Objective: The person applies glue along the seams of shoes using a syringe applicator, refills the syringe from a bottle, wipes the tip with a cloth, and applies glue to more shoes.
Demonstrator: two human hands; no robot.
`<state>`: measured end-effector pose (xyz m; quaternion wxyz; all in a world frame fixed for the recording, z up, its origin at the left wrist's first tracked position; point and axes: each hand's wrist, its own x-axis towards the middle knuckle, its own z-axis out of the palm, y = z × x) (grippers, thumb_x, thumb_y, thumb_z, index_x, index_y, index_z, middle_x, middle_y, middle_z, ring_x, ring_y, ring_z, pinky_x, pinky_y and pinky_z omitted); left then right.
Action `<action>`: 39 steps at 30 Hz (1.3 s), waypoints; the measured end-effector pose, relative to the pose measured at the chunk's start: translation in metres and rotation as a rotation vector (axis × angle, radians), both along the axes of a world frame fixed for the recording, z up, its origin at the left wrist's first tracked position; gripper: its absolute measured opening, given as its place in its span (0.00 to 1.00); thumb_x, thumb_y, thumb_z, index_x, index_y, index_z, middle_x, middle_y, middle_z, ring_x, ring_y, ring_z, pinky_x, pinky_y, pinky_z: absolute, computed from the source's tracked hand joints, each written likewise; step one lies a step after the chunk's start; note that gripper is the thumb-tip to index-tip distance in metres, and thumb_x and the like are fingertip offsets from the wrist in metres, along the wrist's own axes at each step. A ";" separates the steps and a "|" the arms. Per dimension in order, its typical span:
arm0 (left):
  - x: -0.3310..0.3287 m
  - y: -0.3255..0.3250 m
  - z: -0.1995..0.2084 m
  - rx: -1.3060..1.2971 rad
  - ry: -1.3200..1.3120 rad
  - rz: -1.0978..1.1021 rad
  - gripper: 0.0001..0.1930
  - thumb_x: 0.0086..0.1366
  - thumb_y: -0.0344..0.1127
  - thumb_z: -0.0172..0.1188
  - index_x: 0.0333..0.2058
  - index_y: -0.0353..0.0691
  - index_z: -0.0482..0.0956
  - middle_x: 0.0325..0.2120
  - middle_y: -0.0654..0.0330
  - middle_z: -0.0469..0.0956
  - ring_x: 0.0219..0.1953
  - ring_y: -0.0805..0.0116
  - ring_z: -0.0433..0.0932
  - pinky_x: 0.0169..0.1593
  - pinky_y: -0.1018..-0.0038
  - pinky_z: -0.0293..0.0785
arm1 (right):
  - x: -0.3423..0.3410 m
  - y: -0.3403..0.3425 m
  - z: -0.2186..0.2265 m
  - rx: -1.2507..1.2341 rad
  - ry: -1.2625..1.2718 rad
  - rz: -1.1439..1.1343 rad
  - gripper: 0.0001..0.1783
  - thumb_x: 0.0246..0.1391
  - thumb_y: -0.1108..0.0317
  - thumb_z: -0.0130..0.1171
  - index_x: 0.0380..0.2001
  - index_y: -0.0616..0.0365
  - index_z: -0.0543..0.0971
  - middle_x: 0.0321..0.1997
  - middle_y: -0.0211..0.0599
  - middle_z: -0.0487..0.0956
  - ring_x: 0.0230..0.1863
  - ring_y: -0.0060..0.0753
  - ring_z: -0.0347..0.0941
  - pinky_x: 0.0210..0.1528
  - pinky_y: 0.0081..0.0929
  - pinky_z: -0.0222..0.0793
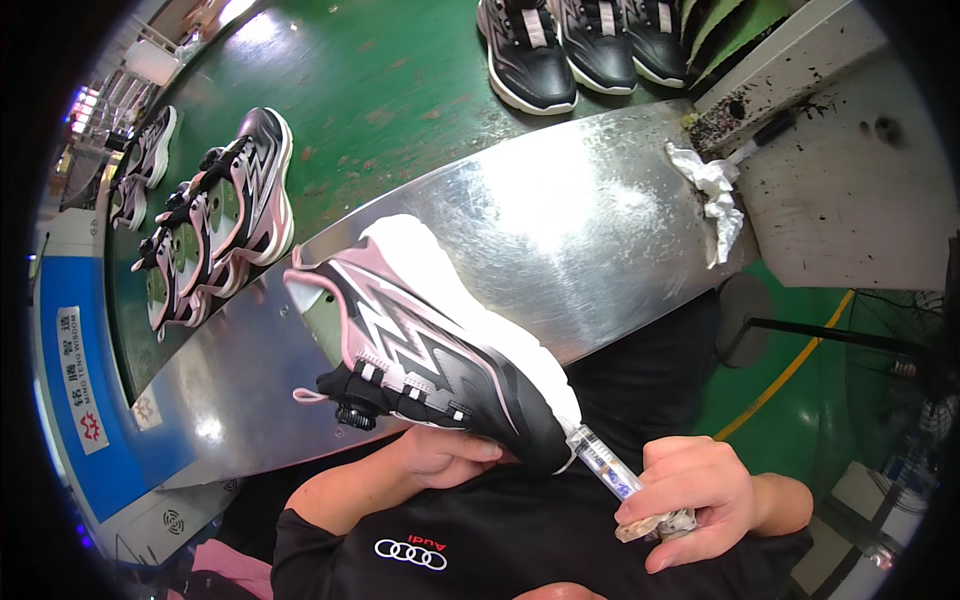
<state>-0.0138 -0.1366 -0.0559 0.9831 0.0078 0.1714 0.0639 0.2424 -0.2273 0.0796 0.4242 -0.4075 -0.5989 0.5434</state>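
A black, pink and white sneaker [415, 335] with a dial on its tongue is tilted in front of me, its thick white sole turned up and to the right. My left hand [450, 455] grips it from below near the toe, with part of the fingers hidden behind the shoe. My right hand [695, 495] is closed around a clear syringe [606, 464]. The syringe's tip meets the edge of the sole at the toe. Something crumpled and whitish [660, 525] is also pinched in the right hand; its kind is unclear.
Beneath the sneaker runs a shiny metal ledge [500, 220] along a green work surface [370, 90]. Similar pink-and-black sneakers [225, 205] stand at the left, black sneakers [575, 45] at the far side. Crumpled white tissue [712, 195] lies by a stained metal panel [850, 170].
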 end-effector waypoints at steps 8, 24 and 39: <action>0.048 0.011 0.007 0.041 -0.127 0.090 0.25 0.56 0.18 0.57 0.53 0.40 0.69 0.51 0.56 0.73 0.54 0.58 0.71 0.57 0.62 0.69 | 0.012 -0.016 0.006 0.180 -0.110 -0.060 0.23 0.43 0.55 0.71 0.37 0.61 0.80 0.26 0.30 0.81 0.18 0.25 0.65 0.19 0.21 0.53; 0.071 0.024 0.006 -0.008 -0.145 0.148 0.17 0.58 0.19 0.58 0.45 0.43 0.76 0.45 0.61 0.77 0.51 0.67 0.75 0.54 0.70 0.73 | -0.005 -0.019 0.001 0.449 -0.551 -0.174 0.19 0.39 0.57 0.71 0.32 0.56 0.80 0.20 0.24 0.71 0.15 0.23 0.55 0.16 0.19 0.50; 0.075 0.029 0.025 0.112 -0.154 0.175 0.25 0.61 0.36 0.61 0.56 0.42 0.68 0.51 0.54 0.73 0.55 0.60 0.72 0.46 0.81 0.78 | -0.023 -0.014 -0.025 0.736 -0.957 -0.257 0.16 0.40 0.59 0.70 0.33 0.50 0.80 0.19 0.22 0.65 0.17 0.21 0.54 0.15 0.16 0.49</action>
